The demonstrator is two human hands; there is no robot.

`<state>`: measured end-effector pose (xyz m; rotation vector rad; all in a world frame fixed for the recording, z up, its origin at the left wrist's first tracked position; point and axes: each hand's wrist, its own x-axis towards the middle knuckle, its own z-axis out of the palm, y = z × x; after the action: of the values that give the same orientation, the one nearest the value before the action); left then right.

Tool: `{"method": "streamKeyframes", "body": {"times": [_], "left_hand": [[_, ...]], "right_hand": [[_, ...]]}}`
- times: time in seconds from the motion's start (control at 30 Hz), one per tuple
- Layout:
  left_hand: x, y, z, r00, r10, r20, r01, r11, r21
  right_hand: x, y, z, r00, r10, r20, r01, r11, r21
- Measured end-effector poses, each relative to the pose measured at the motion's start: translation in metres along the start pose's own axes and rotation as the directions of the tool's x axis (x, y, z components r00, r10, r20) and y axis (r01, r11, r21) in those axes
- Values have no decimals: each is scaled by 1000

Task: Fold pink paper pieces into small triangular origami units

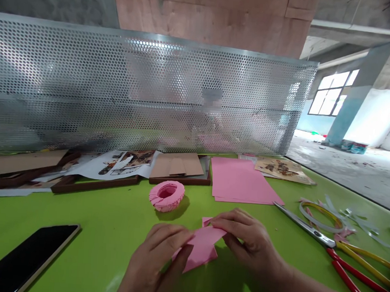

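- Your green counter [107,233] runs up to a perforated metal panel [85,79], with a person blurred behind its holes.
- Above the panel stands a reddish wooden board [208,21]; to the right you have a bare concrete floor [332,161], a blue-and-white column [357,91] and a window [332,94].
- Your folded pink paper [204,243] is at the near middle of the counter, between your two hands.
- Your left hand [159,255] pinches its left side, thumb against curled fingers; your right hand [252,233] grips its upper right, fingers nearly closed.
- Just beyond, a pleated pink ring [172,203] sits near your left hand.
- Pink sheets [241,181] and cardboard [178,167] line the far edge, by the panel.
- The counter's right edge slants toward you; scissors [326,239] and a tape roll [304,209] limit your right side.
- On your left, a strip of green separates your hand from the phone [26,258].
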<state>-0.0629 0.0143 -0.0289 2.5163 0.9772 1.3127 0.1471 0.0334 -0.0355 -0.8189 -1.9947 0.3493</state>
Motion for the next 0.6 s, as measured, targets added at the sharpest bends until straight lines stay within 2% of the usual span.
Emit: {"method": "streamKeyframes", "body": {"times": [0.07, 0.13, 0.2, 0.3, 0.43, 0.5, 0.6], "left_hand": [[2, 6, 1, 976, -211, 46, 215, 968, -127], [4, 12, 2, 895, -429, 121, 446, 849, -284], [5, 17, 3, 812, -552, 188, 577, 712, -400], [7, 18, 3, 756, -615, 224, 641, 625, -446], [8, 15, 4, 731, -625, 272, 667, 572, -477], [8, 15, 4, 712, -637, 295, 684, 536, -494], [9, 19, 3, 681, -667, 301, 689, 446, -571]], "right_hand": [[-1, -1, 3, 985, 171, -27, -167, 980, 108], [-1, -3, 6, 930, 364, -48, -339, 903, 264], [0, -6, 7, 867, 498, -30, -439, 790, 427], [3, -13, 5, 816, 577, 29, -482, 652, 585], [8, -18, 3, 834, 500, 233, -506, 527, 683], [8, -17, 5, 844, 465, 265, -505, 527, 683], [6, -13, 9, 849, 483, 215, -498, 593, 632]]}}
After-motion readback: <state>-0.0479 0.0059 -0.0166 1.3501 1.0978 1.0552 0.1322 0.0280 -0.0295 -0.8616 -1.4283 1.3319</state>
